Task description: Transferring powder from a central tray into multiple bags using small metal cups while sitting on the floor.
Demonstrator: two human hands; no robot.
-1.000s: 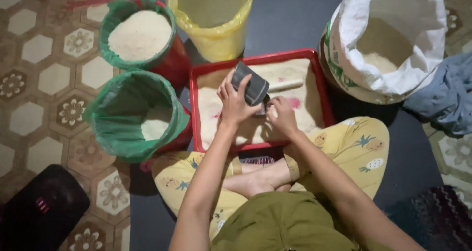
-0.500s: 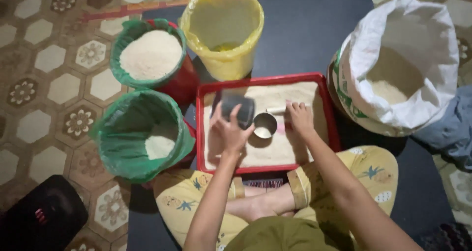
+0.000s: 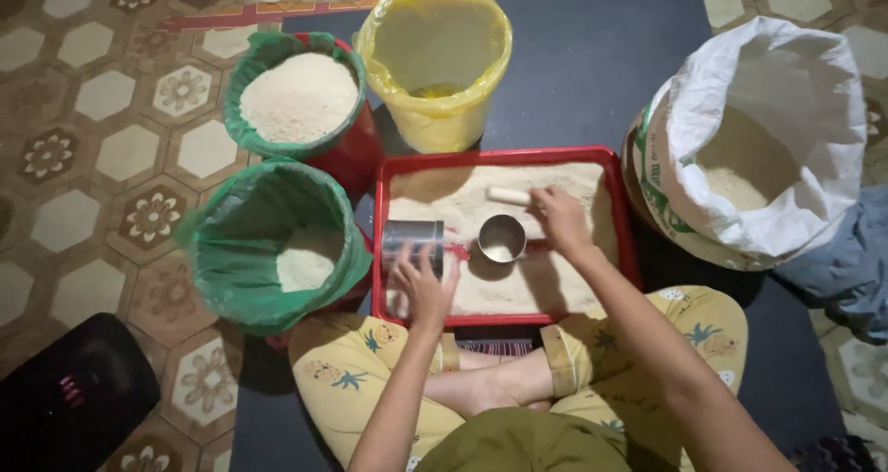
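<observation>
While tilted, tin (image 3: 413, 242) under left grip (image 3: 425, 292)

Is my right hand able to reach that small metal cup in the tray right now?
Probably yes: the right hand hovers just beside the metal cup in the red tray, nothing between them.

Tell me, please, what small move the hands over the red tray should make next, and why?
Probably tip the metal can, lying on its side under the left hand, so its mouth meets the grain. The small metal cup by the right hand stands upright in the red tray, and the grain around both lies spread thin, with bare red showing between them.
</observation>
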